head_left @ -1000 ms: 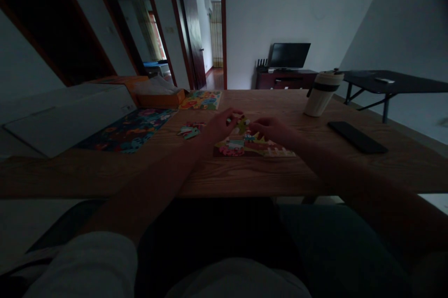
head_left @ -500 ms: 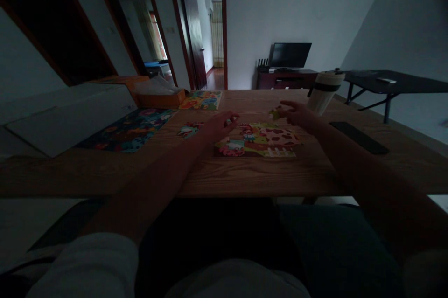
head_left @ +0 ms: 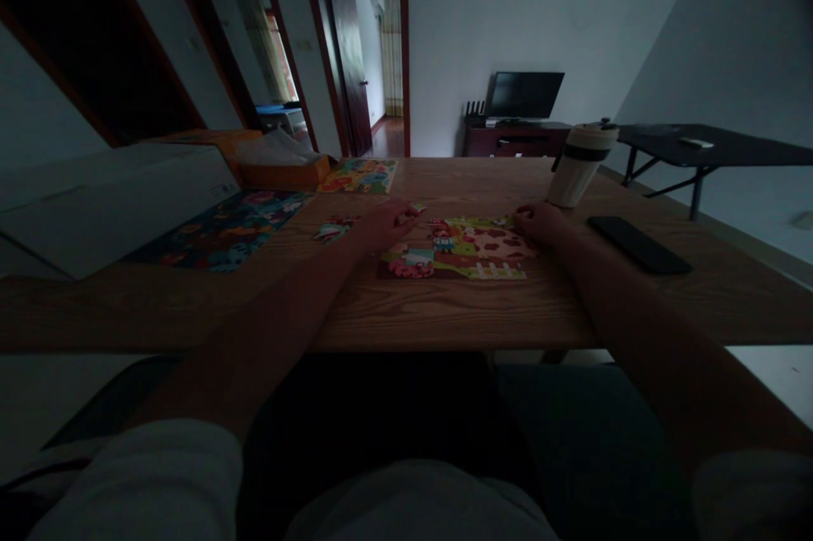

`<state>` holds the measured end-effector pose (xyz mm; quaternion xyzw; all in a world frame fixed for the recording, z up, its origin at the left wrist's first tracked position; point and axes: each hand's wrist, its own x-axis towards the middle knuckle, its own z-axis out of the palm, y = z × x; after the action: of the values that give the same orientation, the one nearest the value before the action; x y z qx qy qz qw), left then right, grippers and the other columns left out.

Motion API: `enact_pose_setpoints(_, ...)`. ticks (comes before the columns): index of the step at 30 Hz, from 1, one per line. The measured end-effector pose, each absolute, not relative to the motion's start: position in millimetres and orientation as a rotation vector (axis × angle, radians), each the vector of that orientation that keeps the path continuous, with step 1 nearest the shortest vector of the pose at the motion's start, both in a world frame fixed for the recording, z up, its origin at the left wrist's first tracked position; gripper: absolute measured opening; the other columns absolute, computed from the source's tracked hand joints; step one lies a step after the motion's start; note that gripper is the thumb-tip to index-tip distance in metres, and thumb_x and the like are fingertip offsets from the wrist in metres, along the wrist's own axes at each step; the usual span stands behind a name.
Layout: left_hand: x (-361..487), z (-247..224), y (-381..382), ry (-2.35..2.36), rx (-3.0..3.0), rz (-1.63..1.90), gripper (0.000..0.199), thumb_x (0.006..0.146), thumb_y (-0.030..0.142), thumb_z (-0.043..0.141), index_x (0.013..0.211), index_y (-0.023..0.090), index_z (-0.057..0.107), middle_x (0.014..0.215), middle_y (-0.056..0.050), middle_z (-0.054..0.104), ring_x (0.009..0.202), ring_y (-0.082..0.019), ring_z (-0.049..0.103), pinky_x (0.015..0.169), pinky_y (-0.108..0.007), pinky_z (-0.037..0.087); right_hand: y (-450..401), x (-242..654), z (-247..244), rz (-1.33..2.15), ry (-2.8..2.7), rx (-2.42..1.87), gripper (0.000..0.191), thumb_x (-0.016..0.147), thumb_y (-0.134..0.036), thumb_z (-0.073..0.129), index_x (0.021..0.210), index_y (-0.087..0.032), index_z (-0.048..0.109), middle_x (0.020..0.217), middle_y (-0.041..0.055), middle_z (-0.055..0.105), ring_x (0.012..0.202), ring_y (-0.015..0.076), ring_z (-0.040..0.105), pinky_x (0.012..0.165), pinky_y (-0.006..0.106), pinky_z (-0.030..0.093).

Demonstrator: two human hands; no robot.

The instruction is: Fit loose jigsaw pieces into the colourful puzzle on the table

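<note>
The right hand (head_left: 537, 223) has come down from its raised position and now rests on the far right edge of the jigsaw puzzle (head_left: 457, 249). The left hand (head_left: 385, 225) has shifted slightly left.

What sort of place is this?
Probably a home: a flat screen on a low dark cabinet, a children's jigsaw puzzle on a wooden table, and an open wooden door.

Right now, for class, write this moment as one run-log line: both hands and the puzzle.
left hand: beside jigsaw puzzle, grip unclear | right hand: on puzzle's upper right | loose pieces: left of puzzle
</note>
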<state>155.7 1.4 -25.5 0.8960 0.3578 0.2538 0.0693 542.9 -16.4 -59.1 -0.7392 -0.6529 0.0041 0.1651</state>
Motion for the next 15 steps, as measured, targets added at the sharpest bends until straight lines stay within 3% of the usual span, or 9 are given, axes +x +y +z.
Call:
enact_pose_setpoints(4,155.3,-26.6,2.5,1.085,2.699,0.746,0.029,0.095,0.035,0.056,0.116,0.021,0.071,0.112,-0.009,0.070,0.083,-0.019,0.064,0.084,-0.035,0.053,-20.2,537.6,-57.2,0.024,-1.858,-2.142,0.042,0.099,-0.044,0.052,0.121,-0.016,0.075,0.113,0.0185,0.076,0.101,0.0319,0.071,0.086,0.039,0.053)
enact_pose_setpoints(10,155.9,-24.9,-0.3,1.099,2.658,0.724,0.029,0.095,0.034,0.057,0.117,0.021,0.071,0.105,-0.008,0.070,0.084,-0.019,0.065,0.082,-0.034,0.053,-18.7,533.2,-56.4,-0.001,-1.968,-2.202,0.048,0.102,-0.038,0.038,0.113,-0.014,0.078,0.113,0.0222,0.074,0.101,0.0337,0.071,0.087,0.041,0.052)
enact_pose_setpoints(15,151.0,-24.9,5.6,1.084,2.658,0.791,0.030,0.096,0.035,0.056,0.118,0.020,0.070,0.111,-0.008,0.070,0.085,-0.018,0.065,0.081,-0.032,0.052,-15.2,534.5,-60.2,-0.033,-1.975,-2.250,0.052,0.103,-0.040,0.034,0.108,-0.014,0.079,0.113,0.0221,0.074,0.102,0.0339,0.070,0.086,0.041,0.051)
